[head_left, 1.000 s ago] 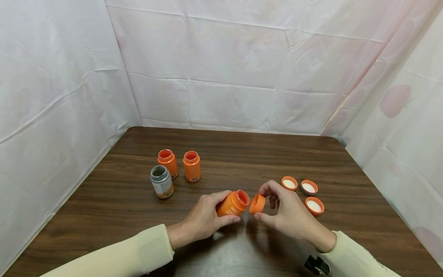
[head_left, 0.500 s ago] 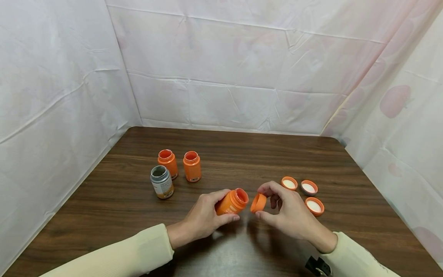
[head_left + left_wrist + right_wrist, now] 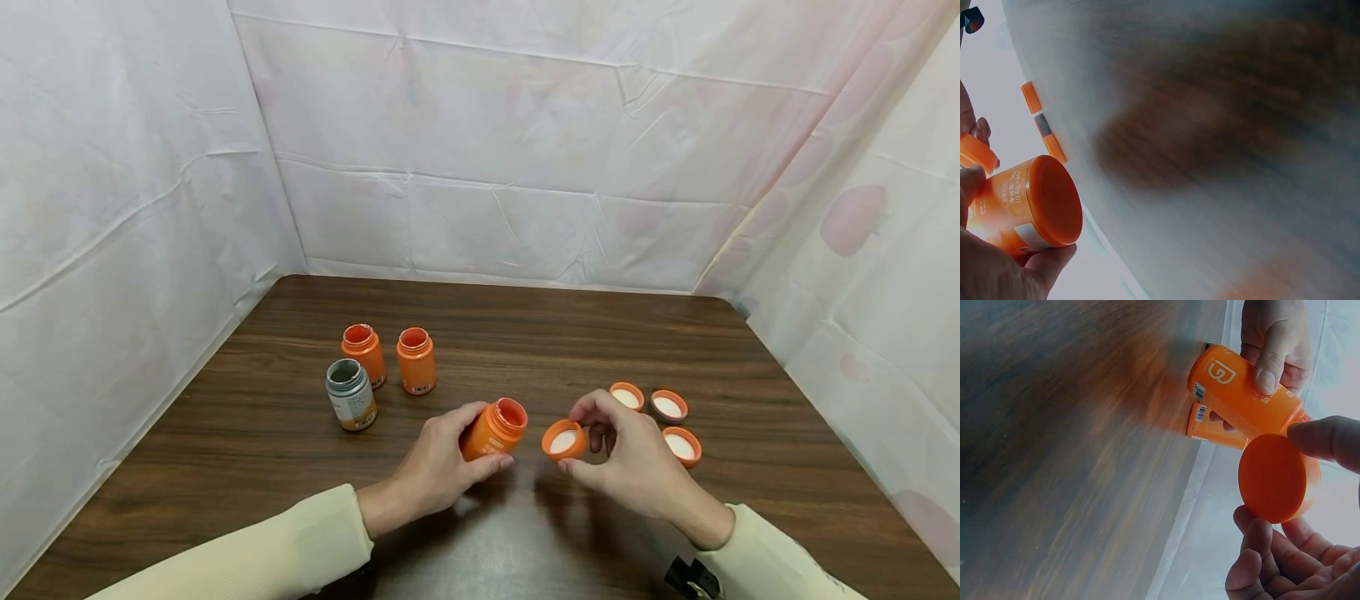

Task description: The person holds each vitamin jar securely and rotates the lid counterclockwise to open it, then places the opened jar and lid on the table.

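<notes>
An uncapped orange bottle (image 3: pixel 497 429) leans to the right in my left hand (image 3: pixel 438 462), its mouth facing up and right. Fingers and thumb wrap its sides, and the left wrist view shows its round base (image 3: pixel 1057 200) above the table. My right hand (image 3: pixel 633 454) pinches an orange screw cap (image 3: pixel 564 440) by its edge. The cap's white inside is turned up toward the head camera; its smooth orange top (image 3: pixel 1272 478) fills the middle of the right wrist view. A small gap separates cap and bottle mouth in the head view.
Left of the hands stand two uncapped orange bottles, one nearer the middle (image 3: pixel 416 362) and one behind (image 3: pixel 363 354) a grey bottle (image 3: pixel 351 396). Three caps lie inside-up at the right: a rear orange cap (image 3: pixel 627 396), a grey-sided cap (image 3: pixel 669 406) and a front orange cap (image 3: pixel 682 447).
The left hand has drawn the bottle slightly left and tipped it more upright. The right hand has turned the cap so its white inside shows, and the gap between them has widened.
</notes>
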The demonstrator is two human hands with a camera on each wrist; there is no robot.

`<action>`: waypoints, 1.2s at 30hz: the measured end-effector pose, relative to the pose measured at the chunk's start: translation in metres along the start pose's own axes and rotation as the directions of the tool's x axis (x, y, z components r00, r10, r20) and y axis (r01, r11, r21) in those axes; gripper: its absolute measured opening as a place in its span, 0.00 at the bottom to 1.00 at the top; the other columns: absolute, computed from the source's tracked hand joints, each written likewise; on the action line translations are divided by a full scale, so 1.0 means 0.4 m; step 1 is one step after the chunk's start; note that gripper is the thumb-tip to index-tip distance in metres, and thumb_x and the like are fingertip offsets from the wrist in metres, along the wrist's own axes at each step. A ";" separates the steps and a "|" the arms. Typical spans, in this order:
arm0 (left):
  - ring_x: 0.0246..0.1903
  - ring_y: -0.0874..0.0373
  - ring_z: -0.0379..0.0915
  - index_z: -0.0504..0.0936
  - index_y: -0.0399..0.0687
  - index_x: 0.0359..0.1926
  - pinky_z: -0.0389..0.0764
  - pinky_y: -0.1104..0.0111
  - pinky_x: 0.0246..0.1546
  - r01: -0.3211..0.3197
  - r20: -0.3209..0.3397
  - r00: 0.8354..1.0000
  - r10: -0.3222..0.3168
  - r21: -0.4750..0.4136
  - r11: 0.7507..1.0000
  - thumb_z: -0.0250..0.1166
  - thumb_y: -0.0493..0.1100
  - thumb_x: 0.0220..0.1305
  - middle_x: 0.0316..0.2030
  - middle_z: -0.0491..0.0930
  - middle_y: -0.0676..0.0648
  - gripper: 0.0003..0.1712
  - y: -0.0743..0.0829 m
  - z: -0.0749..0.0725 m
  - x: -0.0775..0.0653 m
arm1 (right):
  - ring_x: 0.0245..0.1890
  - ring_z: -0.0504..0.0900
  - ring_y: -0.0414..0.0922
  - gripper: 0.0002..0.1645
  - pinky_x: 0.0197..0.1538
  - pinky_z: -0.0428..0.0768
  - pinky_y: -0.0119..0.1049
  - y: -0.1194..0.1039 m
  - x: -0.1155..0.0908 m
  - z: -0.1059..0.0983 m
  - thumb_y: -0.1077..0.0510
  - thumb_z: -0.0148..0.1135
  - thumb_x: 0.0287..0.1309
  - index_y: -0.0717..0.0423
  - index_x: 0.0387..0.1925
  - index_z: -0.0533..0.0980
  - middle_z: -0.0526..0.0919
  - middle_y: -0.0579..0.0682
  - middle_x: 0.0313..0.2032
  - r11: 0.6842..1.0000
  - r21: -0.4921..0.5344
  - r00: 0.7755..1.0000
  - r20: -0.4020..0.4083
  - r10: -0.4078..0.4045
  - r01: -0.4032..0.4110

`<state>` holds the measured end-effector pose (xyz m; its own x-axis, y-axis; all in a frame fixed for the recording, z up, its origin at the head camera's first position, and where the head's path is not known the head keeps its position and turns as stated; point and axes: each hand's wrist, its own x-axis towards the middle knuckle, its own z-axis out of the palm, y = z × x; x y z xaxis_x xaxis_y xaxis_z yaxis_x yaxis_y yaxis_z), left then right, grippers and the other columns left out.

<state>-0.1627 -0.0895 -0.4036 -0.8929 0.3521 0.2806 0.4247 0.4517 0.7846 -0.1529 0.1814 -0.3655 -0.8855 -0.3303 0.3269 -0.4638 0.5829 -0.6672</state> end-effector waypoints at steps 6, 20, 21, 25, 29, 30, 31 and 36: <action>0.42 0.63 0.78 0.78 0.51 0.59 0.80 0.63 0.47 0.008 -0.047 0.999 -0.007 0.004 1.000 0.79 0.49 0.57 0.46 0.83 0.55 0.31 -0.004 -0.003 -0.001 | 0.29 0.77 0.45 0.31 0.31 0.75 0.31 0.008 -0.005 -0.003 0.63 0.86 0.37 0.47 0.42 0.76 0.78 0.41 0.30 1.000 -0.017 1.000 -0.019 0.016 -0.017; 0.44 0.62 0.80 0.77 0.49 0.57 0.81 0.63 0.49 0.026 -0.121 0.992 -0.028 -0.024 0.999 0.81 0.42 0.54 0.47 0.83 0.55 0.31 -0.009 -0.015 -0.002 | 0.29 0.76 0.44 0.32 0.31 0.73 0.30 0.033 -0.011 -0.016 0.65 0.87 0.35 0.49 0.42 0.75 0.80 0.41 0.28 0.999 -0.027 0.993 -0.117 0.021 -0.025; 0.44 0.62 0.80 0.77 0.49 0.57 0.81 0.62 0.50 0.027 -0.124 0.992 -0.030 -0.025 0.999 0.81 0.41 0.54 0.47 0.83 0.54 0.31 -0.009 -0.016 -0.003 | 0.29 0.76 0.44 0.32 0.31 0.73 0.29 0.035 -0.012 -0.017 0.65 0.87 0.35 0.50 0.42 0.75 0.80 0.41 0.28 0.999 -0.025 0.992 -0.121 0.024 -0.028; 0.44 0.61 0.80 0.77 0.49 0.56 0.81 0.63 0.49 0.036 -0.138 0.990 -0.039 -0.022 0.999 0.81 0.40 0.54 0.46 0.83 0.55 0.30 -0.009 -0.019 -0.004 | 0.29 0.76 0.45 0.32 0.31 0.74 0.29 0.045 -0.014 -0.022 0.65 0.86 0.36 0.52 0.41 0.75 0.80 0.42 0.29 0.999 -0.006 0.991 -0.129 0.033 -0.034; 0.44 0.63 0.80 0.78 0.49 0.56 0.81 0.63 0.49 0.039 -0.148 0.988 -0.042 -0.020 0.999 0.81 0.40 0.53 0.46 0.83 0.55 0.30 -0.012 -0.021 -0.005 | 0.28 0.77 0.45 0.32 0.31 0.74 0.28 0.057 -0.017 -0.026 0.65 0.87 0.35 0.53 0.41 0.75 0.80 0.43 0.28 0.999 -0.016 0.988 -0.150 0.047 -0.050; 0.44 0.63 0.80 0.78 0.49 0.56 0.81 0.63 0.49 0.039 -0.150 0.988 -0.042 -0.022 0.999 0.81 0.40 0.53 0.46 0.83 0.55 0.30 -0.012 -0.022 -0.006 | 0.28 0.77 0.45 0.32 0.31 0.75 0.28 0.059 -0.018 -0.027 0.65 0.87 0.35 0.53 0.41 0.75 0.80 0.43 0.27 0.998 -0.022 0.986 -0.156 0.051 -0.056; 0.44 0.63 0.80 0.78 0.49 0.56 0.81 0.63 0.49 0.039 -0.152 0.988 -0.042 -0.022 0.999 0.81 0.40 0.53 0.46 0.83 0.55 0.31 -0.013 -0.023 -0.006 | 0.28 0.77 0.45 0.32 0.32 0.75 0.28 0.062 -0.018 -0.028 0.64 0.87 0.34 0.53 0.41 0.75 0.80 0.43 0.28 0.998 -0.031 0.985 -0.162 0.055 -0.061; 0.43 0.63 0.80 0.77 0.50 0.56 0.81 0.64 0.48 0.041 -0.155 0.987 -0.044 -0.024 0.999 0.81 0.40 0.53 0.46 0.83 0.55 0.31 -0.018 -0.024 -0.008 | 0.29 0.77 0.44 0.32 0.33 0.76 0.29 0.073 -0.022 -0.033 0.62 0.88 0.35 0.53 0.40 0.75 0.81 0.42 0.29 0.994 -0.063 0.982 -0.174 0.076 -0.089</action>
<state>-0.1643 -0.1018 -0.4048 -0.9231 0.2010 0.3278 0.3841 0.4462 0.8083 -0.1592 0.2110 -0.3791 -0.9100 -0.1507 0.3864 -0.3845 0.6554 -0.6501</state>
